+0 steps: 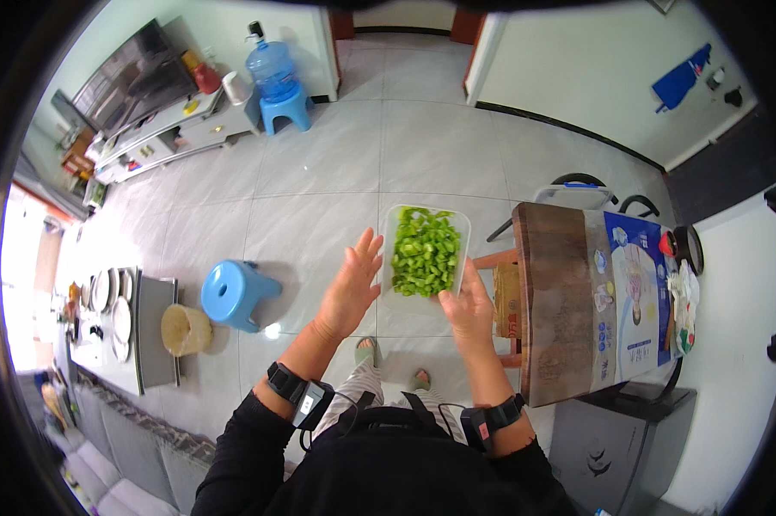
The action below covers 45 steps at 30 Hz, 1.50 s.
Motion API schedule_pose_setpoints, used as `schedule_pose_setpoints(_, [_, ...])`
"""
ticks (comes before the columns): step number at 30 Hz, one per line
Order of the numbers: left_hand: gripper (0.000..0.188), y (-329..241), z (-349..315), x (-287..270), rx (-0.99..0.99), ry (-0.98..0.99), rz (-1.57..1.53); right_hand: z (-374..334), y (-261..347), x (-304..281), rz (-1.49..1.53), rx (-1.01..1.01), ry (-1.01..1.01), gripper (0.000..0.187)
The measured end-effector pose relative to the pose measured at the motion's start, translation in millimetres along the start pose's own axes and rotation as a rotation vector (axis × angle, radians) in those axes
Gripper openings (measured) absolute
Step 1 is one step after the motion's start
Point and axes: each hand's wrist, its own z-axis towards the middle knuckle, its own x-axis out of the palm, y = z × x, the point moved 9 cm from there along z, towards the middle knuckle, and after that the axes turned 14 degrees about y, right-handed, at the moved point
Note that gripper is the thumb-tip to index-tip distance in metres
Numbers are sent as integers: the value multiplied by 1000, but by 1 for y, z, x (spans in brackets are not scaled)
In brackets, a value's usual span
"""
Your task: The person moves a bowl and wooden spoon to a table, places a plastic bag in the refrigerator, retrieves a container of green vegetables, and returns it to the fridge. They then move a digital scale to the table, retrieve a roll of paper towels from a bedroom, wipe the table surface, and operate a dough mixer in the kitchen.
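Observation:
A clear plastic container (pixel 394 303) full of chopped green pepper pieces (pixel 425 251) is held up in front of me over the floor. My right hand (pixel 470 311) grips its lower right corner, the thumb over the rim and the other fingers along the right side. Beside the container's left wall is my left hand (pixel 352 288), its fingers stretched out and pointing away from me. Nothing is in that hand, and whether its fingertips touch the wall I cannot tell.
To my right stands a wooden table (pixel 555 301) with a blue-and-white printed sheet (pixel 633 297). A grey box (pixel 616 443) is below it. At left are a blue stool (pixel 237 292), a beige bin (pixel 186 330) and a low table with plates (pixel 123 318). Farther off, a water bottle (pixel 272 70) tops another stool.

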Motion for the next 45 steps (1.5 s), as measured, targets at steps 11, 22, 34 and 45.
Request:
schedule_pose_setpoints(11, [81, 55, 44, 12, -341, 48, -131, -35, 13, -41, -116, 72, -389, 58])
schedule_pose_setpoints(22, [79, 122, 10, 164, -476, 472, -88, -201, 48, -83, 387, -95, -576, 51])
schedule_pose_setpoints(34, [88, 293, -113, 448, -606, 925, -87, -531, 141, -152, -53, -228, -1002, 54])
schedule_pose_setpoints(45, [91, 498, -187, 640, -848, 1248, -117, -791, 172, -228, -49, -368, -1370, 53])
